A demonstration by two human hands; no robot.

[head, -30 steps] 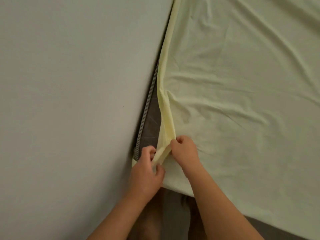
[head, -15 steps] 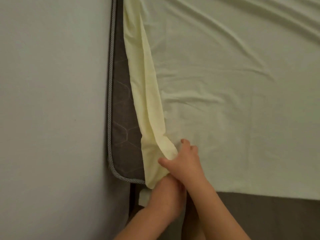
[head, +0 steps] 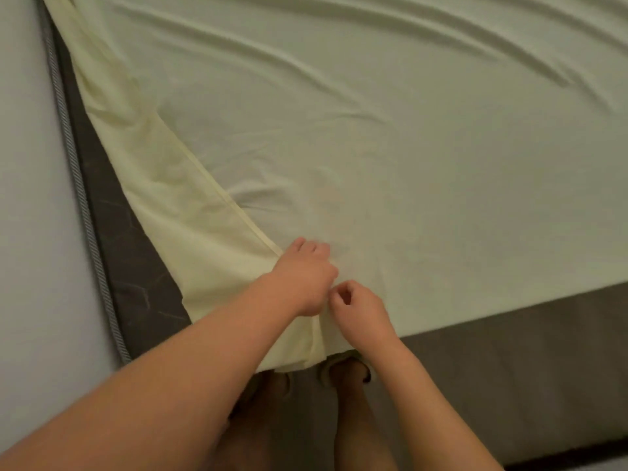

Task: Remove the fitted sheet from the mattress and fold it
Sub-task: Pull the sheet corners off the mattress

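Observation:
A pale yellow fitted sheet (head: pixel 390 158) covers most of the dark grey mattress (head: pixel 112 232). Its near left corner is pulled off and folded back onto the top, so a strip of mattress with striped piping shows along the left. My left hand (head: pixel 302 280) grips the folded-back corner at its hem. My right hand (head: pixel 356 307) sits just beside it, fingers curled, pinching the sheet fabric near the front edge.
A plain light wall (head: pixel 30 215) runs along the mattress's left side. The mattress's dark front side (head: pixel 509 368) faces me. My bare feet (head: pixel 346 372) stand on the floor right against the bed's front.
The corner of the sheet has been drawn further right across the mattress, baring more of the left edge. My left hand came up from below and now leads, ahead of my right.

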